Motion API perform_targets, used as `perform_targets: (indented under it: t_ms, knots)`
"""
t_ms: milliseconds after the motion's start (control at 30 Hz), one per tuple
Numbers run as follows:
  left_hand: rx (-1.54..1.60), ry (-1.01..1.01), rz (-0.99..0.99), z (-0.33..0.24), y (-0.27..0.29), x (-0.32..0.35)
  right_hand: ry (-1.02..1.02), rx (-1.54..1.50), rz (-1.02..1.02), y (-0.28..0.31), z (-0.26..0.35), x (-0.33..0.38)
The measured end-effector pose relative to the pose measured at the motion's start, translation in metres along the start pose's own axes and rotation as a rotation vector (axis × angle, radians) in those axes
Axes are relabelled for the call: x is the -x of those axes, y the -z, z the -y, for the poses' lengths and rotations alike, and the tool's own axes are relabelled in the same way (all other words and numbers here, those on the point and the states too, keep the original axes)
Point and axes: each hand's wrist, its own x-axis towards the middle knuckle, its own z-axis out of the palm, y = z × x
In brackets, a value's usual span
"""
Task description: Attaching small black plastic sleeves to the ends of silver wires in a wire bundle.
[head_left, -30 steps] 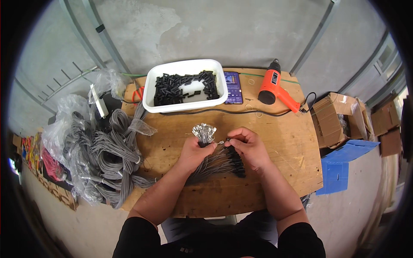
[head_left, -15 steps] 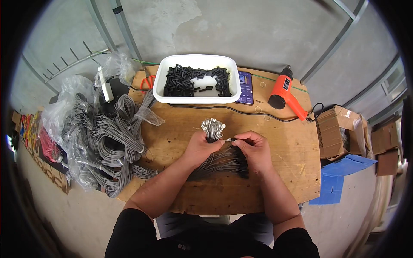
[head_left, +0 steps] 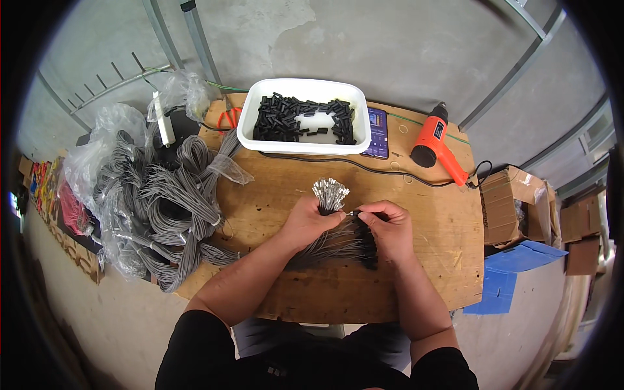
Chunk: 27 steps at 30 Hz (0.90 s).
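My left hand (head_left: 308, 220) is closed around a bundle of thin grey wires (head_left: 331, 194) whose shiny metal terminals fan out above the fist. One wire's terminal sticks out beside the left thumb toward my right hand (head_left: 391, 229). There the right thumb and forefinger pinch a small black sleeve, mostly covered by the fingers, at the terminal's tip. How far the sleeve sits over the metal is too small to tell. Below the hands, more grey wires (head_left: 331, 246) spread across the wooden table, with black ends (head_left: 368, 250) beneath the right hand.
A white tub (head_left: 305, 149) of black sleeves (head_left: 276, 120) stands at the back, beside a phone (head_left: 376, 133) and red-handled scissors (head_left: 229, 119). An orange heat gun (head_left: 430, 138) lies back right. Grey wire coils (head_left: 172, 201) and plastic bags fill the left. Cardboard boxes (head_left: 500, 201) stand right.
The view has shifted slightly, moving the scene in the picture. Both hands keep their grips, and the right fingertips stay at the single wire's terminal with the black sleeve.
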Motion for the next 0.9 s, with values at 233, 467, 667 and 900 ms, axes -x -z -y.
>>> perform_targets:
  t_ms: [233,467,667,900]
  knots:
    - [0.001,-0.008,0.004,0.001,0.002,0.0,0.009,-0.005,0.006,-0.002,0.0,0.001]
    - [0.042,0.006,0.031,0.004,0.002,-0.002,0.011,0.024,0.024,0.0,0.001,0.001]
    - [0.002,-0.015,0.047,0.007,0.003,-0.001,0.051,-0.035,0.0,0.005,0.007,-0.003]
    - [0.042,0.025,0.03,0.003,0.0,0.001,-0.26,-0.349,0.083,0.015,0.012,-0.007]
